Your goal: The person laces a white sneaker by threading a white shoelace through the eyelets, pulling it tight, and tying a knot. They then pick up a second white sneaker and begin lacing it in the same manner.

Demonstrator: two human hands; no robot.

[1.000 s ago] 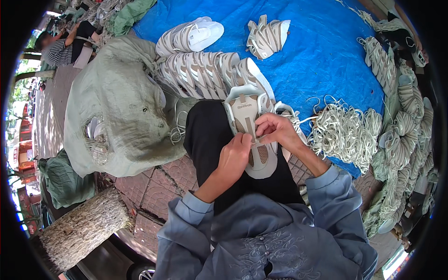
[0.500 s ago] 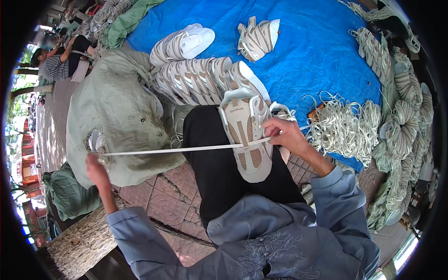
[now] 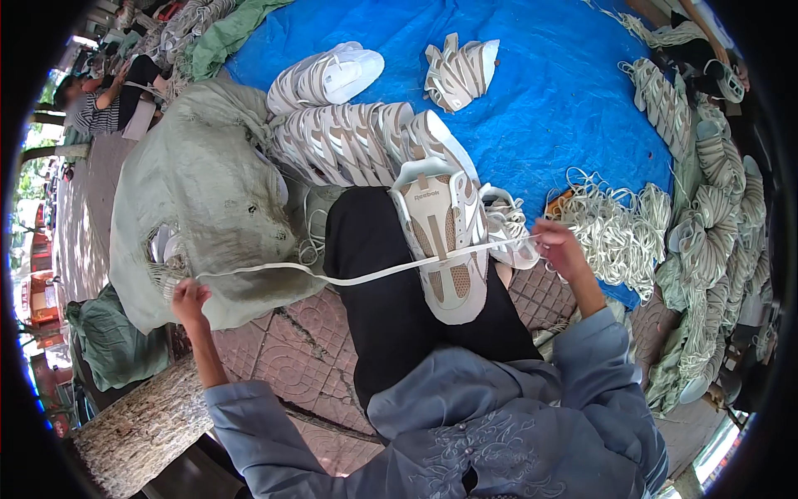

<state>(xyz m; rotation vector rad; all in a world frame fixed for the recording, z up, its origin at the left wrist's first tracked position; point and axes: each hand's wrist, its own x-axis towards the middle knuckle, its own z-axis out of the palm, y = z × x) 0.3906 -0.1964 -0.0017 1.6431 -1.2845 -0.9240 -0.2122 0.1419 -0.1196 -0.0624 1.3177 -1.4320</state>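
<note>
A white and beige shoe upper (image 3: 459, 301) lies on my black-trousered thigh, its rounded toe pointing toward me. One flat white shoelace (image 3: 372, 275) runs across its lower front; whether it passes through eyelets there is too small to tell. Out to the left, my left hand (image 3: 191, 301) is closed on one end of the lace, beside the grey-green sack. My right hand (image 3: 559, 247) pinches the other end to the right of the upper, near the heap of laces. Between the left hand and the upper the lace sags; toward the right hand it looks straight.
Rows of nested shoe uppers (image 3: 332, 141) lie on a blue tarp (image 3: 557, 100). A stuffed sack (image 3: 224, 183) bulges at left. A pile of white laces (image 3: 619, 233) sits at right, with more stacked uppers (image 3: 719, 216) beyond. Another person (image 3: 104, 112) sits far left.
My right hand has moved right and away from the upper, drawing lace with it. My left hand has come slightly inward and lower, and the left stretch of lace has gone slack.
</note>
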